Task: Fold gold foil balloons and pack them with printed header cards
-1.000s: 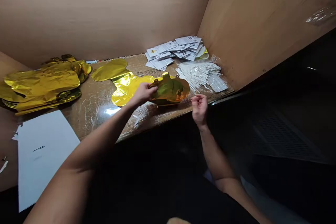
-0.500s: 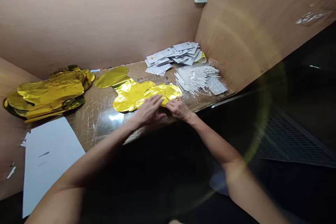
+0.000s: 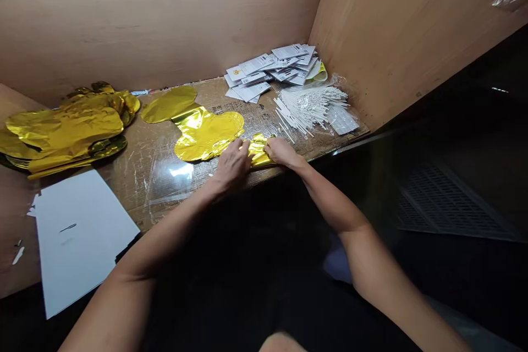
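A flat gold foil balloon (image 3: 259, 149), folded into a narrow crinkled bundle, lies at the front edge of the work surface. My left hand (image 3: 234, 164) grips its left end with curled fingers. At its right end my right hand (image 3: 282, 152) pinches the foil between thumb and fingers. Just left of my left hand, another gold foil piece (image 3: 210, 131) with rounded lobes is spread out flat; whether the two are joined is hidden by my fingers.
A pile of gold foil balloons (image 3: 70, 129) lies at the left, with white sheets (image 3: 84, 236) below it. Printed white cards (image 3: 268, 72) and a plastic bag of white sticks (image 3: 307, 110) lie at the back right. The board's front edge (image 3: 330, 155) drops into darkness.
The foil between my hands has become narrower, folded over toward me. My left hand's fingers, stretched flat before, now curl around it. The view has tilted slightly downward.
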Tool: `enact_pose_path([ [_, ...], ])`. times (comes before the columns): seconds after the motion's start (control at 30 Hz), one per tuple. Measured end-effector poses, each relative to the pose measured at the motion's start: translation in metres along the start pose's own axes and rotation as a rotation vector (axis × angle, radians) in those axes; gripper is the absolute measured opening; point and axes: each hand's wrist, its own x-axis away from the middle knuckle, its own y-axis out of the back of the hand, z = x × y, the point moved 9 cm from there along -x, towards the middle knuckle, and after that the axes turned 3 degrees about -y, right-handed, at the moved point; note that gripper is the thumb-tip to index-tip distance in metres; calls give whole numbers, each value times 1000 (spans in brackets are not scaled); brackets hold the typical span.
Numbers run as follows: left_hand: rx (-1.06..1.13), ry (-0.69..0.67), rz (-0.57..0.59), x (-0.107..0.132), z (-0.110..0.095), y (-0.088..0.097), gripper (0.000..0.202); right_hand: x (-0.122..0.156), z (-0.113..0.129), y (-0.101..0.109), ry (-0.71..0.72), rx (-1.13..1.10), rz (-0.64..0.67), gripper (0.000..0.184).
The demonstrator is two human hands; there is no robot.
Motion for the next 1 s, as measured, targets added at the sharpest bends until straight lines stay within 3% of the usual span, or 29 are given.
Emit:
enact_pose_path([
  [0.07, -15, -219, -24, 20, -27, -4, 57, 6, 2, -5, 19, -7, 38, 29],
  [0.13, -8, -361, 30, 49, -45, -17, 57, 28, 4, -14, 44, -6, 79, 29],
  [0.23, -7, -366, 68, 78, -50, -32, 46, 71, 8, -7, 113, 45, -35, 33],
  [0.33, 103, -326, 77, 74, -39, -29, 40, 99, 31, 4, 413, 78, -112, 40],
  [0.4, 247, -262, 156, 54, -22, -26, 32, 91, 38, 1, 542, 38, 8, 27],
  [0.47, 384, -116, 264, 32, 5, -23, 34, 55, 31, 0, 474, -55, 159, 16],
  [0.5, 423, -10, 255, 23, 21, -18, 34, 33, 24, 0, 410, -116, 234, 18],
  [0.57, 477, 220, 60, 17, 51, 3, 28, -7, 11, -2, 264, -199, 368, 21],
  [0.63, 624, 429, -208, 39, 68, 19, 28, -28, 2, -9, 145, -249, 450, 26],
  [0.67, 771, 514, -268, 55, 67, 15, 32, -30, 1, -13, 110, -282, 451, 27],
  [0.7, 967, 585, -251, 72, 60, 1, 38, -26, 4, -17, 93, -333, 423, 28],
  [0.77, 1376, 650, -89, 99, 27, -34, 50, -3, 16, -30, 96, -511, 327, 28],
  [0.83, 1601, 667, -72, 119, 1, -51, 57, 34, 30, -47, 96, -767, 274, 29],
  [0.93, 1628, 677, -208, 133, -3, -49, 54, 83, 38, -63, 24, -1021, 156, 31],
  [1.0, 1585, 637, -194, 134, 0, -40, 49, 99, 38, -60, -14, -1109, 37, 30],
])
